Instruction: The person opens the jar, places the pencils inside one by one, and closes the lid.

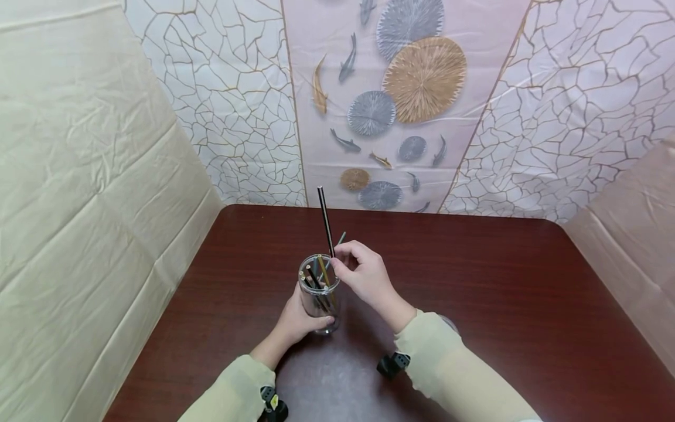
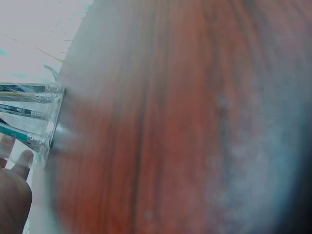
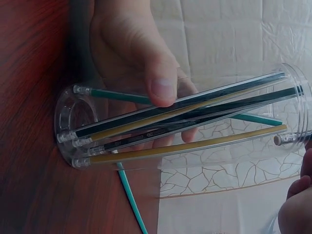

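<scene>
My left hand (image 1: 302, 316) grips a clear cylindrical jar (image 1: 320, 325) standing on the table, with the thumb across its front. Inside lean several pencils, among them a gold pencil (image 3: 195, 146) and a green pencil (image 3: 119, 96), eraser ends down. My right hand (image 1: 365, 275) pinches a black pencil (image 1: 325, 218) upright at the jar's rim. That pencil's eraser end (image 3: 282, 140) shows at the mouth in the right wrist view. Another green pencil (image 3: 130, 200) lies on the table behind the jar. The left wrist view catches only the jar's base (image 2: 54, 122) and some fingers.
The dark red-brown table (image 1: 506, 305) extends on both sides of the hands. A clear curved edge (image 1: 448, 322) shows beside my right sleeve, mostly hidden. Patterned cloth (image 1: 237, 105) hangs behind the table, with plain cream cloth (image 1: 95, 176) to the left.
</scene>
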`<action>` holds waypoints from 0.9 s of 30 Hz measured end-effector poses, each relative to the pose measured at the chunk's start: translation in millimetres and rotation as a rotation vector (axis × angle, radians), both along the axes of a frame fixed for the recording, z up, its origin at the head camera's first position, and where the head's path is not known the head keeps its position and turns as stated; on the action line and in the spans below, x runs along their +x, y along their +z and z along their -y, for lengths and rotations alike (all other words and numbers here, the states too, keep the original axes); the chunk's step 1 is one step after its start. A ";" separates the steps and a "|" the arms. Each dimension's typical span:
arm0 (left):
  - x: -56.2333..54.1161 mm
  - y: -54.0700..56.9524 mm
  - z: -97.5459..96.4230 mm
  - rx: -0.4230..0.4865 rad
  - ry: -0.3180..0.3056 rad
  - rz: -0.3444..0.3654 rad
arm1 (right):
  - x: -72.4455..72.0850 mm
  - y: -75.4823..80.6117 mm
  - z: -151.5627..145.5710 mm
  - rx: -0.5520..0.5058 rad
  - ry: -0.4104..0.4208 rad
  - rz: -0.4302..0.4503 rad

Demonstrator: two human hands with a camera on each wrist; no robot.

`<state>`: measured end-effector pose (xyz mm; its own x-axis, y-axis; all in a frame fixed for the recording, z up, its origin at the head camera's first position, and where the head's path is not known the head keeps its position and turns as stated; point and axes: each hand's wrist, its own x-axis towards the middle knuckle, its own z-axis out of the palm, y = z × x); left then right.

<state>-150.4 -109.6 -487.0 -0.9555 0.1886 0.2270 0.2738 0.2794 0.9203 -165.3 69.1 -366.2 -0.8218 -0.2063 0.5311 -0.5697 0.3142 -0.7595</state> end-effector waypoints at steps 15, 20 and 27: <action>-1.5 -2.7 0.9 -0.012 0.008 -0.005 | -2.0 -6.6 -1.1 -0.070 0.014 -0.041; -1.6 -3.9 1.3 -0.017 0.014 -0.010 | -4.6 -8.0 -1.8 -0.120 -0.055 -0.028; 2.6 2.3 0.4 -0.015 0.008 0.007 | -8.0 -12.4 -3.1 -0.122 -0.194 0.027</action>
<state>-147.8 -110.0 -484.7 -0.9585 0.1845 0.2174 0.2651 0.2957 0.9178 -173.4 72.2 -378.6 -0.8539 0.0212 0.5200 -0.4869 0.3204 -0.8126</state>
